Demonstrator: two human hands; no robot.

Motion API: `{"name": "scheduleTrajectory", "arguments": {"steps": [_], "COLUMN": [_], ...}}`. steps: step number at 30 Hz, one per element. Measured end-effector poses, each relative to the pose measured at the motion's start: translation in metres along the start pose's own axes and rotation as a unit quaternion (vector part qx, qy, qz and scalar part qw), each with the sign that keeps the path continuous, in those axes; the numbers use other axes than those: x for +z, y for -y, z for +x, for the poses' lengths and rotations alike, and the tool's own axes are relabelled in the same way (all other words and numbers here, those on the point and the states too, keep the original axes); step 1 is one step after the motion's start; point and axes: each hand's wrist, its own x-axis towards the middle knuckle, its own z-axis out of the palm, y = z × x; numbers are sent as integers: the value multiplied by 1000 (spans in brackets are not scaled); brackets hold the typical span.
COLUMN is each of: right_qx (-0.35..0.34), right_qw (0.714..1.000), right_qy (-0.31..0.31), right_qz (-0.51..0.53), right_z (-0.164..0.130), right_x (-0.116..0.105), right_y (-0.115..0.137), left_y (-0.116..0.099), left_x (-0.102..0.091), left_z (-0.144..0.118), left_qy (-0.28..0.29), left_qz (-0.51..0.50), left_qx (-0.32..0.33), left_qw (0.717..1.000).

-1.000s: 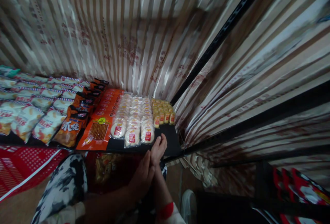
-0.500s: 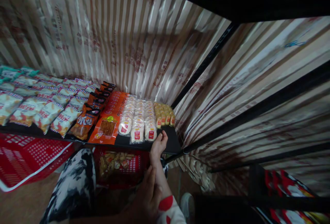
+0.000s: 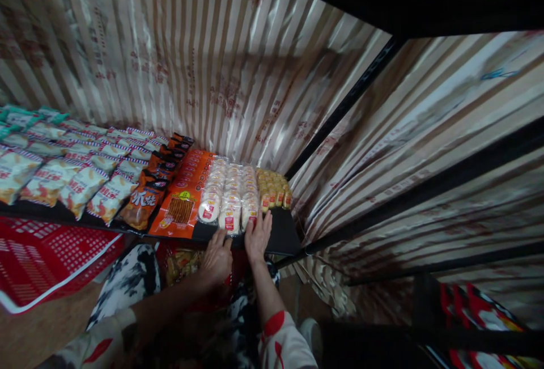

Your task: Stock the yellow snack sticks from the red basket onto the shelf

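On a black shelf [image 3: 283, 232], round white rice crackers [image 3: 230, 219] in clear wrappers with red labels stand in three tight columns. My left hand [image 3: 217, 258] is at the shelf's front edge, its fingertips at the lower front of the middle column. Its fingers are partly stretched, and nothing shows in them. My right hand [image 3: 258, 237] lies with fingers extended at the front of the right column, holding nothing visible. Just beyond its fingertips sit small yellow wrapped snacks [image 3: 272, 190] in short rows.
Left of the crackers lie a flat orange snack bag [image 3: 181, 210], dark orange-brown bags [image 3: 144, 204] and rows of white chip bags [image 3: 113, 193]. Below are a red basket [image 3: 55, 261] and loose yellow packets [image 3: 181, 264]. A black post [image 3: 340, 111] rises at the shelf's right corner.
My left hand has moved from beside my right forearm up to the front of the middle cracker column. My right hand has straightened its fingers against the right column. The view has shifted slightly.
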Motion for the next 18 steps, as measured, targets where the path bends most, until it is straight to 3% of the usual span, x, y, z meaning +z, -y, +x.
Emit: {"name": "scheduleTrajectory", "arguments": {"steps": [5, 12, 18], "right_qx": [24, 30, 19], "right_qw": [996, 996, 995], "right_qy": [77, 54, 40], "right_qz": [-37, -70, -92], "right_z": [-8, -11, -15], "right_x": [9, 14, 21], "right_y": [-6, -2, -4], "left_y": [11, 31, 40], "left_x": [13, 33, 42], "left_z": [16, 21, 17], "left_qy": [-12, -124, -158], "left_qz": [46, 64, 54], "left_qx": [10, 87, 150], "left_qw": [999, 986, 975]}}
